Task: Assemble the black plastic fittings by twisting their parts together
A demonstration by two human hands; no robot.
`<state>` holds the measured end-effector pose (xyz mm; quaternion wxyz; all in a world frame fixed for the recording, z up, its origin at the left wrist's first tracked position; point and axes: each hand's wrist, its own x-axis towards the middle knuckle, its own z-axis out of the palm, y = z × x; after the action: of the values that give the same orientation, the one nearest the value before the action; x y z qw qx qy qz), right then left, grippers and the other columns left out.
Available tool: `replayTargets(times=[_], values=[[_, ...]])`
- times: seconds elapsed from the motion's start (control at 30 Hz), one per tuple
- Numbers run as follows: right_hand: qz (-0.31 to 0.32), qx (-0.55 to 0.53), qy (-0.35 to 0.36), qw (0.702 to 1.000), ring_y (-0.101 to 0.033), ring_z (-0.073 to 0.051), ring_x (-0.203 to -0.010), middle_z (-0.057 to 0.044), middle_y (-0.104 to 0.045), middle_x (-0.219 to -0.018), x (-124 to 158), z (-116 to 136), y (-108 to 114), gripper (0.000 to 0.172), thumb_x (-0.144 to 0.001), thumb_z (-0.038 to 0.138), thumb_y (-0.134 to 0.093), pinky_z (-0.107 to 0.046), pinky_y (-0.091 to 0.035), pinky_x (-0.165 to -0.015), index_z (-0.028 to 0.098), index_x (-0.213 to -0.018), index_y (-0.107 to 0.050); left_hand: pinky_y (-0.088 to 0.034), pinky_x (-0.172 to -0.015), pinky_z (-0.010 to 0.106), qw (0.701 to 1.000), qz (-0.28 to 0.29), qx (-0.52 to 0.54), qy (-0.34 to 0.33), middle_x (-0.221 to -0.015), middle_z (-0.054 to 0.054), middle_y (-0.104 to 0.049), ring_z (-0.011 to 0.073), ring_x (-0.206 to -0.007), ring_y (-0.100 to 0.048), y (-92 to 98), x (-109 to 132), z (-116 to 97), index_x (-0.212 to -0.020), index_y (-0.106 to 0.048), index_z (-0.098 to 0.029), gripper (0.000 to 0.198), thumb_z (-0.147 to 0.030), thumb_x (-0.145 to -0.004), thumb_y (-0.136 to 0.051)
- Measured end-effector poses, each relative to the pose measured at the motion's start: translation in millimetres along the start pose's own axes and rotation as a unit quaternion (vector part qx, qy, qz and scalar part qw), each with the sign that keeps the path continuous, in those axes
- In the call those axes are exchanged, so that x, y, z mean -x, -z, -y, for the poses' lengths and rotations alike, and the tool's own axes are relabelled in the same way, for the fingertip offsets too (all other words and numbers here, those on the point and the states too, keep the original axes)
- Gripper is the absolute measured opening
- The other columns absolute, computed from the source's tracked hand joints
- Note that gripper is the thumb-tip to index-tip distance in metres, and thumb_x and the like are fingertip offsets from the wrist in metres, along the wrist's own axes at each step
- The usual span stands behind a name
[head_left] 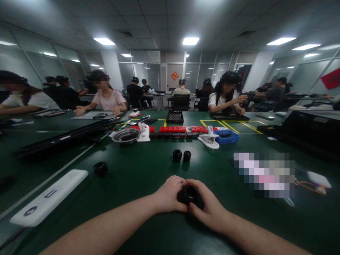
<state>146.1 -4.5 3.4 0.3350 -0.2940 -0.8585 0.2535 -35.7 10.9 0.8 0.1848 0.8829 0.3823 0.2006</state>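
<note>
Shiny black ring-shaped piece (pixel 190 194) held between both bare hands, low at the green tabletop (pixel 148 159).
It is pinched between the thumb and fingers of the right hand (pixel 211 208); its left side is clasped by the curled left hand (pixel 169 194). Beyond, two small round black ribbed pieces (pixel 177 155) are set side by side; leftward, a long white plastic bar (pixel 53 196) is seen.

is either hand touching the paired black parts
No, the paired black parts stand beyond the left hand and right hand, with table between.
</note>
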Motion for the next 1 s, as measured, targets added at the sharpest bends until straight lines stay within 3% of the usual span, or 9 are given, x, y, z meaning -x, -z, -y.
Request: replayTargets(times=[0.2, 0.33, 0.47, 0.6, 0.73, 0.87, 1.0], values=[[-0.010, 0.028, -0.018, 0.999, -0.043, -0.026, -0.109, -0.012, -0.043, -0.119, -1.1, -1.2, -0.2, 0.063, -0.065, 0.018, -0.057, -0.042, -0.036, -0.092, 0.019, -0.121, -0.030, -0.034, -0.089, 0.034, 1.000, -0.005, 0.005, -0.012, -0.101, 0.005, -0.054, 0.0225, -0.096, -0.047, -1.0, 1.0, 1.5, -0.094, -0.057, -0.018, 0.047, -0.042, -0.056, -0.071], [-0.011, 0.025, -0.060, 0.998, -0.049, -0.024, -0.100, -0.010, -0.050, -0.109, -3.3, -2.0, -2.1, 0.054, -0.065, 0.025, -0.063, -0.040, -0.041, -0.087, 0.019, -0.113, -0.039, -0.033, -0.090, 0.034, 1.000, -0.002, 0.004, -0.015, -0.102, 0.004, -0.054, 0.0223, -0.096, -0.046, -2.2, 1.5, 3.0, -0.099, -0.055, -0.018, 0.050, -0.040, -0.058, -0.070], [-0.010, 0.010, -0.046, 0.999, -0.051, -0.022, -0.097, -0.008, -0.052, -0.106, -1.7, -1.1, -1.5, 0.047, -0.068, 0.017, -0.056, -0.038, -0.042, -0.086, 0.020, -0.112, -0.039, -0.035, -0.087, 0.033, 1.000, 0.005, 0.003, -0.005, -0.099, 0.004, -0.054, 0.0221, -0.094, -0.047, -1.0, 0.6, 1.4, -0.101, -0.054, -0.018, 0.050, -0.038, -0.058, -0.069], [-0.005, -0.003, -0.009, 1.000, -0.046, -0.023, -0.106, -0.010, -0.046, -0.117, 1.4, 0.0, 0.5, 0.058, -0.068, 0.014, -0.053, -0.039, -0.037, -0.091, 0.020, -0.120, -0.031, -0.035, -0.087, 0.035, 1.000, 0.005, 0.008, 0.003, -0.102, 0.005, -0.053, 0.0231, -0.095, -0.047, -1.4, 0.4, 2.1, -0.102, -0.053, -0.019, 0.053, -0.039, -0.056, -0.070], [-0.007, 0.001, -0.051, 0.999, -0.046, -0.025, -0.106, -0.012, -0.046, -0.116, -0.2, -2.8, -0.6, 0.065, -0.065, 0.024, -0.062, -0.041, -0.038, -0.090, 0.018, -0.121, -0.030, -0.033, -0.090, 0.035, 1.000, 0.004, 0.010, -0.005, -0.103, 0.004, -0.053, 0.0230, -0.097, -0.046, -2.7, 0.8, 3.6, -0.098, -0.056, -0.018, 0.050, -0.039, -0.055, -0.071], [-0.008, 0.006, -0.087, 0.996, -0.050, -0.023, -0.098, -0.009, -0.051, -0.107, -2.5, -5.8, -2.6, 0.056, -0.063, 0.023, -0.063, -0.040, -0.040, -0.086, 0.019, -0.113, -0.038, -0.034, -0.089, 0.034, 1.000, 0.003, 0.009, -0.004, -0.101, 0.004, -0.054, 0.0224, -0.096, -0.047, -1.9, 0.6, 1.9, -0.098, -0.055, -0.019, 0.047, -0.041, -0.058, -0.069], [0.000, -0.011, -0.043, 0.999, -0.048, -0.021, -0.103, -0.009, -0.050, -0.111, 0.1, -4.8, -0.8, 0.052, -0.068, 0.013, -0.053, -0.038, -0.039, -0.090, 0.020, -0.116, -0.035, -0.035, -0.087, 0.034, 1.000, 0.006, 0.007, -0.002, -0.099, 0.004, -0.054, 0.0225, -0.095, -0.047, -0.3, 0.3, -0.8, -0.101, -0.054, -0.019, 0.049, -0.039, -0.059, -0.069]])
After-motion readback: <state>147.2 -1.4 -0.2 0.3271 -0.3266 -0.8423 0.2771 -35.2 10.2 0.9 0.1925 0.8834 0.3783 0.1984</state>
